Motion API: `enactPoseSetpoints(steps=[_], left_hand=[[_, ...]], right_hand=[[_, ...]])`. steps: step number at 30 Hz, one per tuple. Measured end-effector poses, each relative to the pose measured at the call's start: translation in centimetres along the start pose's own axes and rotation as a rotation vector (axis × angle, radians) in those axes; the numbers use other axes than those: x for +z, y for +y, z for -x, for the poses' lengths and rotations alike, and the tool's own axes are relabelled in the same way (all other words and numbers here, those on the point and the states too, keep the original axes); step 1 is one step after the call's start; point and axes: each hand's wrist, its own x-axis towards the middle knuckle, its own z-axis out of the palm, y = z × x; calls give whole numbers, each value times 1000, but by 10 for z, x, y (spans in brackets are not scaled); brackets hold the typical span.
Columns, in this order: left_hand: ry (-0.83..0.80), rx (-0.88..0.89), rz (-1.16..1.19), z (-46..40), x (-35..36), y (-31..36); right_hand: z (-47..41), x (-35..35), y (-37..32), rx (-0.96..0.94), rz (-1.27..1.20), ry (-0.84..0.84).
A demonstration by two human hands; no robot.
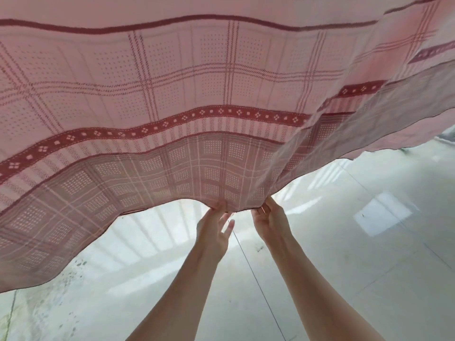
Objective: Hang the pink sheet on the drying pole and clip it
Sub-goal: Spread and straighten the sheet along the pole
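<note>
The pink sheet, checked with dark red patterned bands, spreads across the whole upper part of the head view and hangs in waves. My left hand pinches its lower hem from below, with some fingers loose. My right hand grips the same hem just to the right, a hand's width away. Both arms reach up from the bottom of the frame. The drying pole and any clips are hidden from view.
A pale tiled floor lies below, bright with reflected light bars. Dark specks and stains mark the floor at lower left. A thin dark tile joint runs between my arms.
</note>
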Motion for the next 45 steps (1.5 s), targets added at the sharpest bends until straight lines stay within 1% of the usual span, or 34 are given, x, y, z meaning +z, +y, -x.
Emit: enactPoseSetpoints(steps=[2, 4, 6, 10, 16, 18, 21, 23, 27, 29, 31, 32, 34, 36, 39, 43, 45], left_hand=[[26, 7, 67, -2, -3, 1], [-38, 17, 105, -4, -7, 4], [-103, 51, 91, -5, -14, 8], [-151, 95, 84, 2, -28, 15], [-63, 95, 100, 11, -18, 16], [-23, 123, 102, 9, -16, 16], [33, 178, 125, 2, -13, 16], [64, 215, 140, -3, -12, 15], [137, 277, 228, -11, 3, 2], [159, 323, 270, -15, 14, -8], [170, 383, 295, -20, 24, -17], [173, 412, 301, -23, 27, -20], [197, 468, 312, -30, 34, -26], [245, 514, 328, -36, 40, -31], [294, 573, 343, -46, 49, -37], [368, 649, 376, -51, 56, -41], [401, 669, 384, -51, 58, -48]], right_hand=[[4, -3, -1, 1, -12, -24], [3, -5, -3, -12, -84, -52], [4, -3, -5, -26, -131, -70], [8, 1, -21, -38, -175, -88], [11, -2, -73, -120, -30, -106], [11, -8, -85, -164, 26, -111], [-1, -22, -110, -208, 16, -168], [-11, -32, -129, -190, 6, -151], [-39, -42, -170, -84, -29, -77], [-56, -47, -189, -42, 65, -88], [-78, -52, -210, -14, 253, -84], [-88, -55, -220, -29, 347, -77], [-108, -56, -242, -61, 424, -108], [-125, -53, -265, -55, 364, -198], [-150, -46, -295, -32, 200, -338], [-180, -46, -304, -11, 199, -364], [-193, -52, -303, -3, 200, -348]])
